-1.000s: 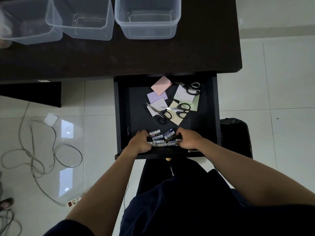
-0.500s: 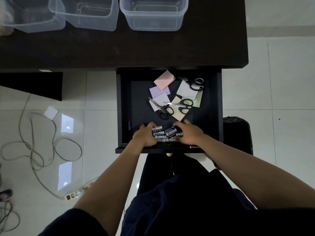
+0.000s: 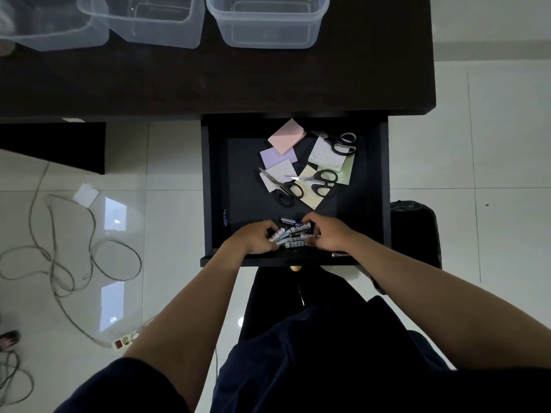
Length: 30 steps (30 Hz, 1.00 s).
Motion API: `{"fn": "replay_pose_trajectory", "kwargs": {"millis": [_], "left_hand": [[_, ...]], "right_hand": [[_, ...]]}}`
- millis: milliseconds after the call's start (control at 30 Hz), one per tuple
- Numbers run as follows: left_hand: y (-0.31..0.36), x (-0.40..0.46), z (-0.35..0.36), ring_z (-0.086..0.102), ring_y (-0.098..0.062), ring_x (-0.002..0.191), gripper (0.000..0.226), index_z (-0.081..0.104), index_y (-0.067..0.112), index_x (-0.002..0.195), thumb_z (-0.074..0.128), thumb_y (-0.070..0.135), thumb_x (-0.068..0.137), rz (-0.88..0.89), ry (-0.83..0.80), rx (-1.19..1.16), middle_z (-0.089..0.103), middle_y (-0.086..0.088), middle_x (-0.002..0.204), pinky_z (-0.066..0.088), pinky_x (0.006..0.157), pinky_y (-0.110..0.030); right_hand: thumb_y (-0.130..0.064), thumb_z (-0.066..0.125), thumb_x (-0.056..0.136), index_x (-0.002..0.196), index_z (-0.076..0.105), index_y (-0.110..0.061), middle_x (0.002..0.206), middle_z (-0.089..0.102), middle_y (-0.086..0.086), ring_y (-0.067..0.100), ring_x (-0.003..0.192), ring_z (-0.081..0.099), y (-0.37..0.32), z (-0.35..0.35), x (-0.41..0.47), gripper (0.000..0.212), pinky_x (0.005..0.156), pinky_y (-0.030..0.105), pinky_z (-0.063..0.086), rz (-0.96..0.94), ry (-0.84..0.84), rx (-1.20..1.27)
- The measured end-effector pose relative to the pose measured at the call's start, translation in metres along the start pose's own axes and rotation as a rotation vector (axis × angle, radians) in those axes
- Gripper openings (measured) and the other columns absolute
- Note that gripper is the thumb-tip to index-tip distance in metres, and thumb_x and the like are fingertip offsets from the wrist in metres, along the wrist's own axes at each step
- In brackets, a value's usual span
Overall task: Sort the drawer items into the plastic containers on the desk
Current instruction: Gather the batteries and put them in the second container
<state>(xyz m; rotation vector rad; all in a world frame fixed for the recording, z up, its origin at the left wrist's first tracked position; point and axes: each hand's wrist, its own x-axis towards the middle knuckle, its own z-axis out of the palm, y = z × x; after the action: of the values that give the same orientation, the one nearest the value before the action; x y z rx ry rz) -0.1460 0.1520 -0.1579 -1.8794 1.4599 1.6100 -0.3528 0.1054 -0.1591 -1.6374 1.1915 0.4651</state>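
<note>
Both hands close in on a cluster of markers (image 3: 293,234) at the drawer's front edge: the left hand (image 3: 255,240) curls its fingers round the bundle from one side, the right hand (image 3: 328,234) cups it from the other, though how many markers each holds is hard to tell in the dim light. Behind them, toward the back of the open drawer (image 3: 384,186), lie sticky notes (image 3: 286,136) and three pairs of scissors (image 3: 326,182), untouched. On the desk (image 3: 208,81), clear plastic containers (image 3: 267,22) wait along the far edge. The gathering step looks under way; next, the bundle must be lifted clear of the drawer front and carried up to one container
</note>
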Motion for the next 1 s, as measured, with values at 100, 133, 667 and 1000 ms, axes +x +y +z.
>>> {"fn": "replay_pose_trajectory", "kwargs": {"millis": [100, 133, 667, 1000], "left_hand": [[0.002, 0.002, 0.001, 0.056, -0.019, 0.108, 0.040, 0.055, 0.029, 0.117, 0.068, 0.028, 0.079, 0.001, 0.009, 0.021, 0.059, 0.002, 0.122, 0.041, 0.088, -0.027], [0.002, 0.003, 0.001, 0.057, -0.019, 0.107, 0.040, 0.056, 0.029, 0.117, 0.068, 0.028, 0.079, -0.004, 0.006, 0.020, 0.059, 0.002, 0.121, 0.042, 0.088, -0.027], [0.004, 0.008, 0.005, 0.053, -0.022, 0.111, 0.035, 0.060, 0.019, 0.117, 0.066, 0.026, 0.083, 0.067, -0.001, 0.075, 0.052, -0.004, 0.118, 0.039, 0.091, -0.027], [0.006, 0.001, -0.003, 0.054, -0.016, 0.098, 0.029, 0.058, 0.021, 0.111, 0.066, 0.022, 0.083, 0.041, -0.055, -0.003, 0.061, 0.000, 0.112, 0.040, 0.083, -0.026]], "right_hand": [[-0.020, 0.068, 0.085, 0.128, 0.046, -0.019, 0.075, 0.047, -0.013, 0.003, 0.067, 0.047, -0.001, 0.001, 0.002, 0.048, 0.057, 0.013, 0.034, -0.003, 0.005, 0.026], [-0.019, 0.068, 0.084, 0.127, 0.047, -0.018, 0.074, 0.044, -0.016, -0.001, 0.065, 0.044, 0.000, 0.001, 0.003, 0.048, 0.056, 0.011, 0.032, -0.001, 0.006, 0.030], [-0.023, 0.069, 0.080, 0.115, 0.058, -0.024, 0.113, 0.050, 0.002, 0.020, 0.102, 0.056, -0.007, 0.007, 0.009, 0.037, 0.090, 0.027, 0.045, -0.022, -0.034, -0.047], [-0.035, 0.072, 0.078, 0.110, 0.060, -0.024, 0.102, 0.063, 0.001, 0.018, 0.087, 0.060, -0.012, 0.004, 0.012, 0.036, 0.080, 0.031, 0.049, 0.012, -0.054, 0.028]]}}
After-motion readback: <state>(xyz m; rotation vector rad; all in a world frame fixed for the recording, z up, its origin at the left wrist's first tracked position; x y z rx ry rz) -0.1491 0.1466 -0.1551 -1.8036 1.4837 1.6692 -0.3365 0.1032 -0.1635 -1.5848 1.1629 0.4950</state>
